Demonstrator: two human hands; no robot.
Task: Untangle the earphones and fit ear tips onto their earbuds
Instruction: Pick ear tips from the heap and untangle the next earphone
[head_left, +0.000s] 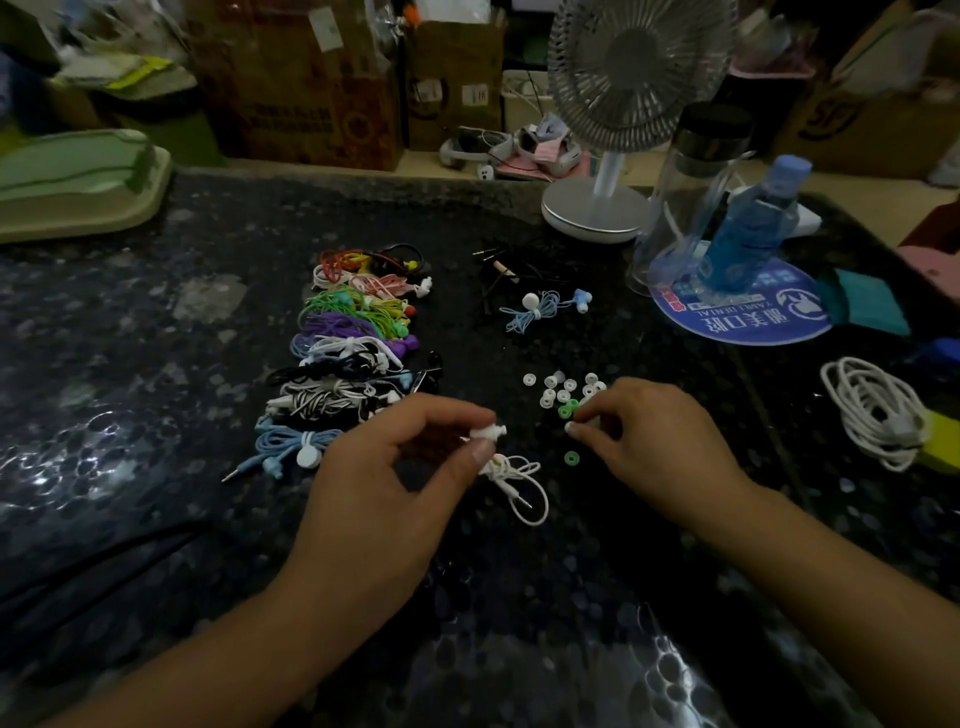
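L hand (400, 467) w/ white earbud (488, 432); fan (631, 93), bottle (748, 228) behind, maybe charger cable (872, 410) right.

Bare counter (156, 415) lies open left of the earphone row (353, 343). A clear lane runs between that row and the ear tips (563, 392). Far right is blocked by the fan (597, 208), jar (691, 197), bottle (748, 228) and white cable coil (878, 413).
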